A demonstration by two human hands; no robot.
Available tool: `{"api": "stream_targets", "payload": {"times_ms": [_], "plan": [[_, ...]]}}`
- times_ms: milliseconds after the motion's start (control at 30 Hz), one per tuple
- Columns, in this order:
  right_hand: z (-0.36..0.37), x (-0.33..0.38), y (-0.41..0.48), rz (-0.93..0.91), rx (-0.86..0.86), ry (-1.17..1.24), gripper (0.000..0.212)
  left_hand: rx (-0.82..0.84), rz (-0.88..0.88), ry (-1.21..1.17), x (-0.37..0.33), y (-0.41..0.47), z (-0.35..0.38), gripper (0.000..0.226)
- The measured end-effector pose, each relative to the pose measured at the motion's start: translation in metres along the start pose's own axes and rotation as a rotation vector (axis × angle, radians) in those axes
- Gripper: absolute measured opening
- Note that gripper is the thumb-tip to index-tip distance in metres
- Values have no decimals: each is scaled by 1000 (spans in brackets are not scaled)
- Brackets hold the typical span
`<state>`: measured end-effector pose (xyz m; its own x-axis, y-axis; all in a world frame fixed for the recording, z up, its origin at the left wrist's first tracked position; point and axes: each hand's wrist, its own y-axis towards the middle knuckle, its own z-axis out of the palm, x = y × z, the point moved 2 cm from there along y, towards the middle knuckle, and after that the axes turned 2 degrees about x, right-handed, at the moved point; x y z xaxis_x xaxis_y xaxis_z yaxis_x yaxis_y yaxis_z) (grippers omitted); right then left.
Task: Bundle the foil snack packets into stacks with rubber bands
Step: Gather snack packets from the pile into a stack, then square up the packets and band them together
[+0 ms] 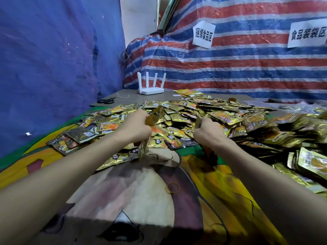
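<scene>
At the near edge of the pile (pixel 221 114), left hand (pixel 137 129) and right hand (pixel 208 133) each clench foil packets (pixel 143 147), likely light and slippery; best squeezed across flat faces. Rubber band (pixel 173 188) lies at six o'clock.

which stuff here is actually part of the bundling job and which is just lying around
Job:
packet pile
packets gripped in the left hand and right hand
rubber band

Lying about:
router
scissors
signs on the tarp
</scene>
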<state>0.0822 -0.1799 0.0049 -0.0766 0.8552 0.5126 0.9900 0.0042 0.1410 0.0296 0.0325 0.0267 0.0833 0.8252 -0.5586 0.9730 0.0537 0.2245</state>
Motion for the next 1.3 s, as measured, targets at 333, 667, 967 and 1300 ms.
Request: {"api": "stream_targets", "payload": {"times_ms": [333, 667, 967, 1300], "plan": [[26, 40, -27, -116, -125, 833, 28, -248, -420, -931, 7, 29, 30, 35], [49, 34, -24, -102, -279, 1018, 48, -279, -246, -404, 2, 33, 80, 15], [34, 39, -26, -370, -287, 898, 50, -266, -47, -271, -15, 25, 69, 9], [46, 42, -25, -236, -215, 1058, 56, -94, 226, -171, -38, 5, 77, 27]]}}
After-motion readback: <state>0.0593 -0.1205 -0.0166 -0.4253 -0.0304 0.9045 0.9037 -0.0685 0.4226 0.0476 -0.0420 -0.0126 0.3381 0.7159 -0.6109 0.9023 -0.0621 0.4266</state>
